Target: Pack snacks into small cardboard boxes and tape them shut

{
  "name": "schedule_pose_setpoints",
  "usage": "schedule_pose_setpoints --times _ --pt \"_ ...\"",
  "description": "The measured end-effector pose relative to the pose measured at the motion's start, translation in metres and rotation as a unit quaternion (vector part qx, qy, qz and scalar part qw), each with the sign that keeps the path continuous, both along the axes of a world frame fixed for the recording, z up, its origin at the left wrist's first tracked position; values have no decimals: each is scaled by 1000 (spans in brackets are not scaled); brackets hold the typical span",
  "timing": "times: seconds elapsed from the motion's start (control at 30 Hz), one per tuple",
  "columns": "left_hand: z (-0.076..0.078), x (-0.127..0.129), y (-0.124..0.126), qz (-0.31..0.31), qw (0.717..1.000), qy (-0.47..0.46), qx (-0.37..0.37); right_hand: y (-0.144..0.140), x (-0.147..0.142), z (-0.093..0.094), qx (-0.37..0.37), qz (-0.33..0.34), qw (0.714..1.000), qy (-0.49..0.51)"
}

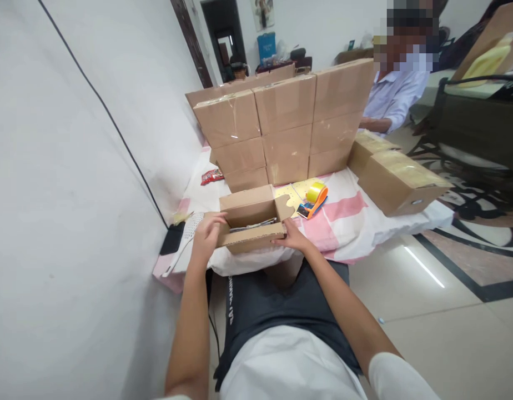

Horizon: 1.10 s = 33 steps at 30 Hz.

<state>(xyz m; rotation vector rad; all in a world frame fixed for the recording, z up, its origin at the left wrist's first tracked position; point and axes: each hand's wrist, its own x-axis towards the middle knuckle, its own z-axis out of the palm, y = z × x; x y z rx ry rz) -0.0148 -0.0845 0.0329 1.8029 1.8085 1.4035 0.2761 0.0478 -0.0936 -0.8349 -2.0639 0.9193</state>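
An open cardboard box (251, 214) sits at the near edge of the cloth-covered table (348, 222), flaps up, with something dark and metallic inside. My left hand (206, 236) grips its left end, fingers curled over the near flap. My right hand (290, 236) rests on the near right corner, fingers pressed against the front flap. An orange tape dispenser (313, 201) with a yellow roll lies just right of the box, beside a yellow sheet (293, 191).
A wall of sealed cardboard boxes (285, 125) stands at the back of the table; two more boxes (396, 178) lie at right. A red packet (212, 176), a black phone (172, 240) and a white item lie left. Another person in white (396, 91) sits behind.
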Motion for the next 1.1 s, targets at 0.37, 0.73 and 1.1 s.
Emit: schedule_pose_setpoints --times 0.37,0.73,1.1 --pt "-68 -2 -27 -42 995 -90 21 -15 -16 55 -78 -11 983 164" --pt "-61 6 9 144 976 -163 8 16 -40 81 -151 -21 950 272" --pt "-19 64 -6 41 985 160 -50 -11 -13 78 76 -29 992 96"
